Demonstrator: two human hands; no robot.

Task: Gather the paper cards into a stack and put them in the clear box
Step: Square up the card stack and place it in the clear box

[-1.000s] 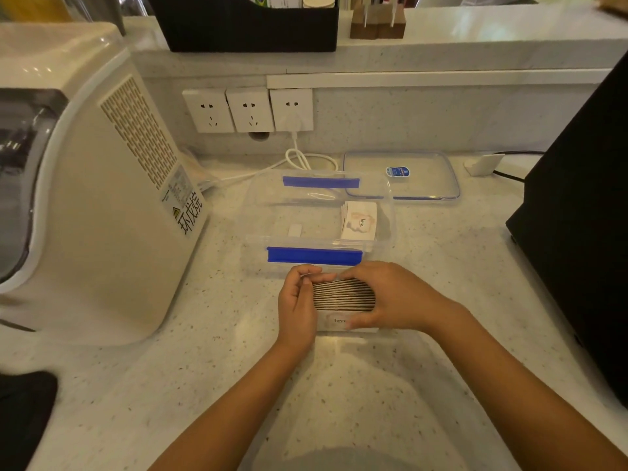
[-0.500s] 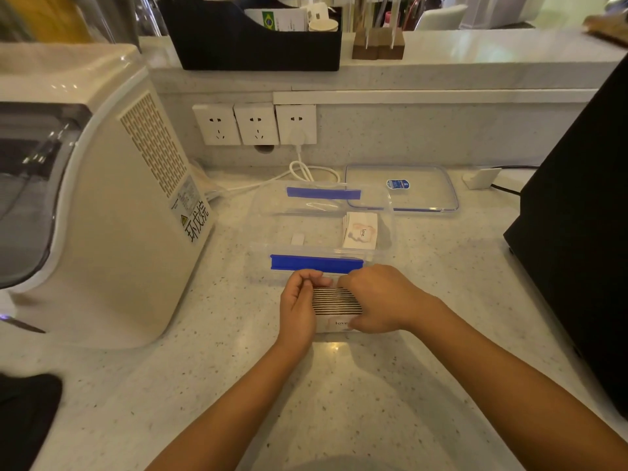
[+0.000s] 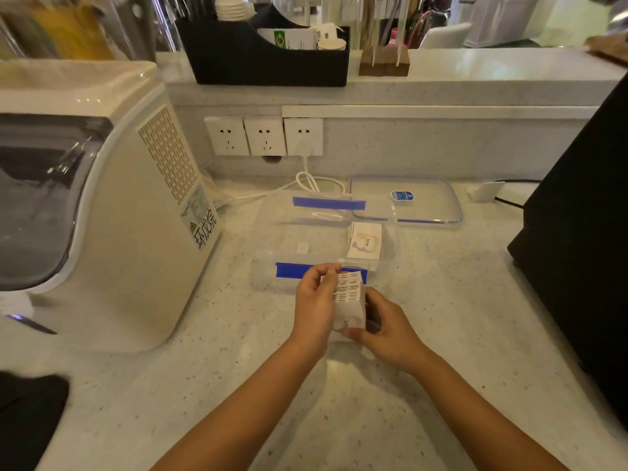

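The stack of cards [image 3: 350, 302] held in both hands reads "love" — as does the card [image 3: 365, 241] inside the clear box [image 3: 272, 232]. The white appliance [image 3: 136, 215] carries a label "环戊烷".

Both hands [image 3: 314, 305] [image 3: 390, 329] closed, fingers curled

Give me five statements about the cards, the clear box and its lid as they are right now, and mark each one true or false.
1. Both hands hold the stack of cards. True: left hand and right hand grip it.
2. The clear box is empty. False: a smaller stack already lies inside, at its right end.
3. The lid sits on the box. False: it lies behind it, on the counter.
4. The held stack is above the counter, in front of the box. True.
5. All three wall sockets are free. False: a white plug is in the right one.
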